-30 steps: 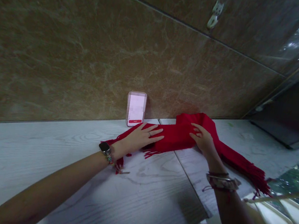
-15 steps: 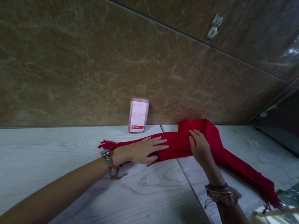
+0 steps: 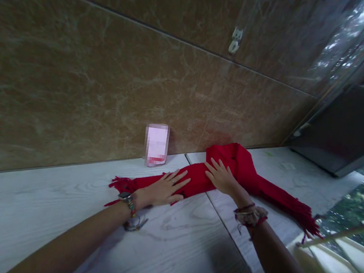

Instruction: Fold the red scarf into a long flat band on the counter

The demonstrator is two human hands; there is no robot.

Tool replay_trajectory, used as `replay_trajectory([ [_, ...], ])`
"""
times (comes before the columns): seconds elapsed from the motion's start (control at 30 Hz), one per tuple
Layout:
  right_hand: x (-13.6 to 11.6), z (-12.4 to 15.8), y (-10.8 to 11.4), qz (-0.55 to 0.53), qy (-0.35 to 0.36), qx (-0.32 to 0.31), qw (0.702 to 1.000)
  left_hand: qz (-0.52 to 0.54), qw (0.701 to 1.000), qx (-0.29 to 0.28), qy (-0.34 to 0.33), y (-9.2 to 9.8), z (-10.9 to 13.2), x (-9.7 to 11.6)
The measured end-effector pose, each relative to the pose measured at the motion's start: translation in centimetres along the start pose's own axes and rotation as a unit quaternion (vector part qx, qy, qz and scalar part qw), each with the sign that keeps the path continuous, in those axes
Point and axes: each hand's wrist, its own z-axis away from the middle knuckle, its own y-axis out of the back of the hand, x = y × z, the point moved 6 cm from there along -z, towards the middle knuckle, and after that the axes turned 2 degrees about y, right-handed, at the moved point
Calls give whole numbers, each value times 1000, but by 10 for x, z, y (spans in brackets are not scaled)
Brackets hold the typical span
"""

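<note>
A red scarf (image 3: 196, 179) with fringed ends lies on a whitish wood-grain table (image 3: 168, 242). It is folded over near the wall, and one fringed end stretches off to the right while the other points left. My left hand (image 3: 161, 188) rests flat on the left stretch of the scarf, fingers spread. Further right, my right hand (image 3: 225, 178) lies on the scarf beside the fold, its fingers also apart. Neither hand grips the cloth. Bracelets circle both wrists.
A phone (image 3: 157, 144) with a lit screen leans against the brown marbled wall (image 3: 90, 88), left of the fold. On the wall hangs a small white hook (image 3: 235, 40). A dark box-like object (image 3: 347, 127) stands at the right. A seam crosses the tabletop.
My right hand has flattened and its fingers have spread on the scarf. My left hand still lies on the cloth. The whole view has shifted, so things appear further left.
</note>
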Motion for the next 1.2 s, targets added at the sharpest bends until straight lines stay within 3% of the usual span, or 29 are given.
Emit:
replay_trajectory([
  [0.1,-12,-6,8,-8,-22,-9,1000,-5,1000,-6,6,2,1,1],
  [0.23,-26,1,-5,-2,39,-59,997,-28,999,-13,17,2,8,-1],
  [0.4,-24,9,-13,19,96,-50,994,-41,999,-16,25,2,33,-15],
  [0.6,-33,-1,20,-14,33,4,999,-24,998,-30,49,18,64,-32],
  [0.67,-54,-4,40,-47,53,48,996,-8,997,-19,77,28,68,-41],
  [0.77,-104,-3,63,-115,148,89,978,33,989,8,144,41,70,-61],
  [0.83,-142,-2,66,-132,216,72,965,81,975,6,207,45,72,-77],
  [0.93,-184,-6,55,-128,250,28,959,146,953,-22,264,45,76,-93],
  [1.03,-204,-13,42,-108,263,-9,959,189,943,-49,268,45,79,-97],
  [1.2,-211,-21,39,-77,306,-23,949,252,926,-56,276,46,80,-97],
])
